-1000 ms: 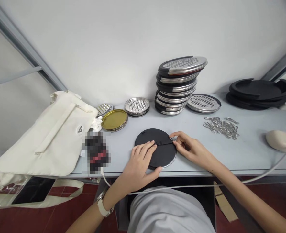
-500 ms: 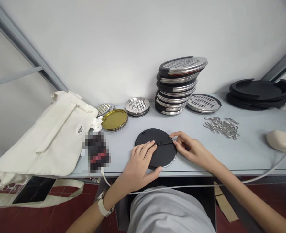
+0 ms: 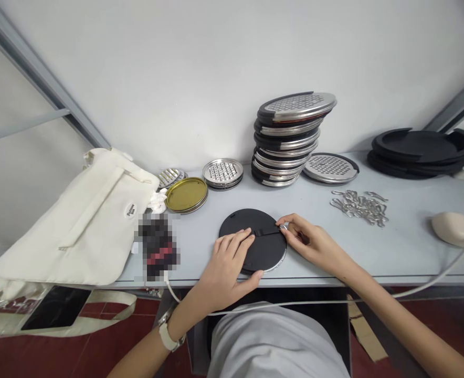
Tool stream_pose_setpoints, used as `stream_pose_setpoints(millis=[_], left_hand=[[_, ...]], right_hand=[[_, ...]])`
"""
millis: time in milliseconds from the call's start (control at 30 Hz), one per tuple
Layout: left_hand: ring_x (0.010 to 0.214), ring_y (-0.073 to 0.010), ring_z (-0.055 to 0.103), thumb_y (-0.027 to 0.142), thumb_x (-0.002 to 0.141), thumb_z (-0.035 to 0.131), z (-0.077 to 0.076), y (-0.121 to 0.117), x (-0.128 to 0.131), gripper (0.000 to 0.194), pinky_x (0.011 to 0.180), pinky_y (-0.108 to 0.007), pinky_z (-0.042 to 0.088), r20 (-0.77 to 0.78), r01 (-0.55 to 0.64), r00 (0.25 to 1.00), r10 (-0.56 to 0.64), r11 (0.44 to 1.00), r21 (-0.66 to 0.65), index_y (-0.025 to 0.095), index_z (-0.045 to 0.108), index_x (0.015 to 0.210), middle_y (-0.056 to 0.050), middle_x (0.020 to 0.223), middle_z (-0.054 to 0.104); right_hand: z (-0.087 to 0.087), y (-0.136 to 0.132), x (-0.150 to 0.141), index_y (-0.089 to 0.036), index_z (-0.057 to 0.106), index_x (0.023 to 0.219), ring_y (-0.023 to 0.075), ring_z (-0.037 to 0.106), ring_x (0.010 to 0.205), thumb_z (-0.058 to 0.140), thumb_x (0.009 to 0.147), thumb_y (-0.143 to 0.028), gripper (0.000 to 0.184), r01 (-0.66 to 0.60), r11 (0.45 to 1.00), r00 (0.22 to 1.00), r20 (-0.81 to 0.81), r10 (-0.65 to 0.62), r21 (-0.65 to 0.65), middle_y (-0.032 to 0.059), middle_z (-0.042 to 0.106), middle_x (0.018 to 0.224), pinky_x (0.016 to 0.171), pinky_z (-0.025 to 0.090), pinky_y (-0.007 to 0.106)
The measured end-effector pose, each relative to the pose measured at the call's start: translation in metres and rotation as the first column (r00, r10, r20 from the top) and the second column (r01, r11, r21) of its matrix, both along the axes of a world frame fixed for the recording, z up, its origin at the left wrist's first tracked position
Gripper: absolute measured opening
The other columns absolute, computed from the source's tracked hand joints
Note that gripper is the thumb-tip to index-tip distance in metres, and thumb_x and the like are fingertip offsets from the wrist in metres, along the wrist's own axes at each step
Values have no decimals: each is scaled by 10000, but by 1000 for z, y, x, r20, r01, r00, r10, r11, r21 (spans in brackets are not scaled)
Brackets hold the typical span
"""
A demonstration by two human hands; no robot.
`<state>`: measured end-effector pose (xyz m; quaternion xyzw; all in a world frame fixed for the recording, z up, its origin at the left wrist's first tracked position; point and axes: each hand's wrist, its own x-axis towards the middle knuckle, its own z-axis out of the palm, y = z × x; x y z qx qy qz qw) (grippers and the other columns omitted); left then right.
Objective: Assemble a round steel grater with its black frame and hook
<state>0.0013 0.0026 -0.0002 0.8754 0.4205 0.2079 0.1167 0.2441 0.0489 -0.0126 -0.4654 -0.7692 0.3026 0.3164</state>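
Note:
A round black disc (image 3: pixel 261 254) with a silver edge lies near the front of the grey table. A raised black strip runs from about its middle to its right edge. My left hand (image 3: pixel 228 260) rests flat on the disc's left part, fingers stretched out and thumb at its front rim. At the right rim, my right hand (image 3: pixel 305 239) pinches a small shiny metal clip (image 3: pixel 283 227) against the end of the strip; the fingers partly hide it. More such metal clips (image 3: pixel 360 206) lie in a loose heap to the right.
Behind the disc stands a leaning stack of round graters (image 3: pixel 289 142), with another grater (image 3: pixel 331 167) beside it. Gold lids (image 3: pixel 187 194) and small graters (image 3: pixel 222 172) sit to the left. A white bag (image 3: pixel 78 220), black rings (image 3: pixel 421 152) and a white cable (image 3: pixel 287 303) are around.
My right fingers have shifted slightly with the metal clip at the disc's right edge, and the clip has turned a little. My left hand and the disc stay where they were.

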Motion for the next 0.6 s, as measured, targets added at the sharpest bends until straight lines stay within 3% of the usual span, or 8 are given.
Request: stream_pose_setpoints(millis=[200, 600], left_hand=[[1328, -267, 333, 365, 902, 543, 0, 0, 0, 553, 1085, -449, 266, -14, -1, 1000, 1, 1000, -15, 189, 359, 1393, -114, 1471, 364], [1326, -260, 339, 361, 901, 550, 0, 0, 0, 552, 1084, -442, 271, -10, 2, 1000, -2, 1000, -10, 195, 355, 1390, -108, 1466, 372]], right_hand=[[3, 0, -1, -213, 474, 1196, 144, 467, 594, 406, 973, -391, 293, 32, 999, 999, -11, -32, 5, -34, 461, 682, 582, 387, 251], [6, 0, -2, -234, 470, 1154, 157, 527, 630, 322, 1001, -358, 247, -44, 997, 999, -9, 43, -66, -14, 547, 725, 642, 427, 269]])
